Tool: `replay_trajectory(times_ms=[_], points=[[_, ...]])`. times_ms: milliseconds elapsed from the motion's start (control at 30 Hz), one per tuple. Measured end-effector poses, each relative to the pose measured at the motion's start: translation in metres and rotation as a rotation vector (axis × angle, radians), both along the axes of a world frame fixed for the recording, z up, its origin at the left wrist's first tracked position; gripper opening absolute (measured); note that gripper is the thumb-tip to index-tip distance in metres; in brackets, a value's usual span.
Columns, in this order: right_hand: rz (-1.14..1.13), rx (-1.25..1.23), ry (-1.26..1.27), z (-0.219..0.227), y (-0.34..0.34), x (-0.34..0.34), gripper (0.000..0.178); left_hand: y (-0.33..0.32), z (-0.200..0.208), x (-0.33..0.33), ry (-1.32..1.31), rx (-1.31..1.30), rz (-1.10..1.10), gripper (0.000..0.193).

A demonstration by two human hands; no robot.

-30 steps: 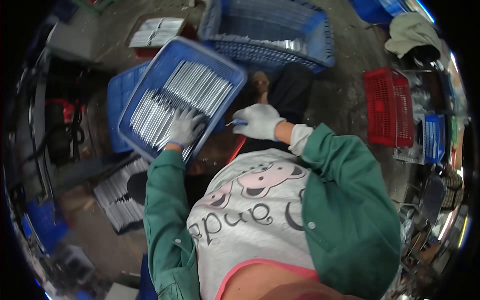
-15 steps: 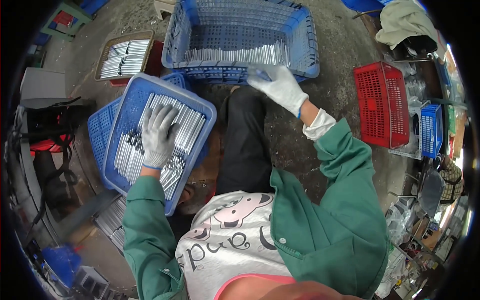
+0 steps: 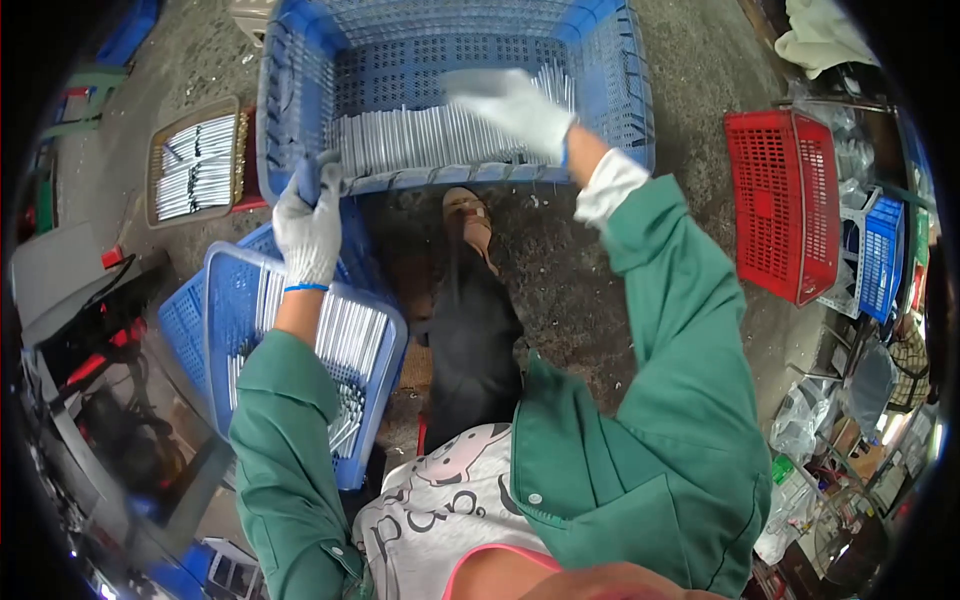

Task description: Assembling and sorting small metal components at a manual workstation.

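We reach our right hand (image 3: 512, 105), gloved and blurred, into the large blue crate (image 3: 300, 60) far ahead, fingers spread flat over the row of silver metal rods (image 3: 420, 145) lying along its near wall; it pinches nothing we can see. Our left hand (image 3: 308, 225) closes around the crate's near-left corner, steadying it. The step looks like settling rods into that row. A shallower blue tray (image 3: 225, 300) of more rods sits near left, so the next move likely calls for reaching back there.
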State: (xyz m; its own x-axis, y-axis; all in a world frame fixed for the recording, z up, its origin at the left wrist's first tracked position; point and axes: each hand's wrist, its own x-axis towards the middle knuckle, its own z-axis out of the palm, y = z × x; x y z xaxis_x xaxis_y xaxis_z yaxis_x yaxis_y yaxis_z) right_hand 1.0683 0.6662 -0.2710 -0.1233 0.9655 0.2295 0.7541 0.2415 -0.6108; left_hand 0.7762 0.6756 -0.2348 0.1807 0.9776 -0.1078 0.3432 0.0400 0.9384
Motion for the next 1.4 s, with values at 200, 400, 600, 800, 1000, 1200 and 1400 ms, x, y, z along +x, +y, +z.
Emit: replay_trajectory(times_ms=[200,400,600,800,1000,1200,1400], points=[[-0.551,-0.981,-0.153,-0.186,0.066,0.22,0.044,0.113,-0.133,0.05,0.822,0.16,-0.066,0.022],[-0.679,-0.761,-0.321,-0.342,0.12,0.259,0.055,0.16,-0.229,0.085,0.852,0.141,-0.023,0.019],[-0.635,-0.738,-0.356,-0.433,0.193,0.313,0.064,0.192,-0.294,0.105,0.764,0.295,-0.069,0.013],[-0.557,-0.861,-0.46,-0.465,0.233,0.317,0.066,0.202,-0.311,0.111,0.652,0.268,-0.145,0.014],[-0.625,-0.845,-0.52,-0.542,0.236,0.36,0.061,0.206,-0.329,0.124,0.633,0.24,-0.159,0.012],[-0.479,-1.002,-0.426,-0.512,0.222,0.34,0.053,0.205,-0.317,0.111,0.642,0.255,-0.158,0.011],[-0.473,-1.063,-0.563,-0.463,0.181,0.285,0.049,0.205,-0.3,0.107,0.639,0.258,-0.166,0.011]])
